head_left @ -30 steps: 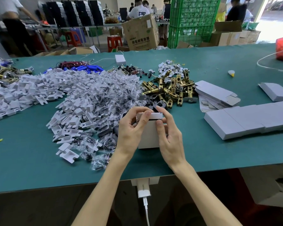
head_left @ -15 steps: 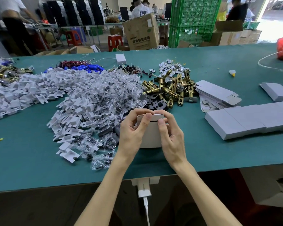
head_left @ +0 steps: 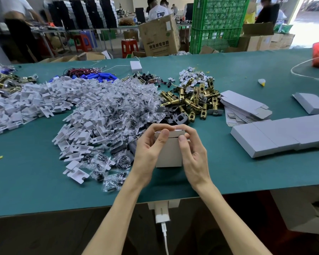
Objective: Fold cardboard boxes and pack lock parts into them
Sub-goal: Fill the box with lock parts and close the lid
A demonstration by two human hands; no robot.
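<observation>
The green desk (head_left: 234, 70) fills the view, its near edge running just below both wrists. A broad heap of white plastic pieces (head_left: 44, 102) mixed with small clear bags of dark screws (head_left: 129, 107) covers its left and middle. On the right a row of finished grey boxes (head_left: 284, 133) lies flat, long sides running away to the right, with bare mat between that row and the hands. Behind the hands lies a pile of brass latches (head_left: 193, 100), and just right of it a slanted stack of flat box blanks (head_left: 245, 105). The cardboard box (head_left: 168, 153) being worked on stands on end close to the near edge, long axis upright, bottom on the mat, top end facing up and slightly away. The left hand (head_left: 145, 155) and the right hand (head_left: 196, 159) flank it. The fingers (head_left: 160, 127) of both curl over the top flap from behind, and the thumbs press on the front face just under the top edge, pinching the box top between them. Bare mat lies on either side of the forearms, wider on the left.
</observation>
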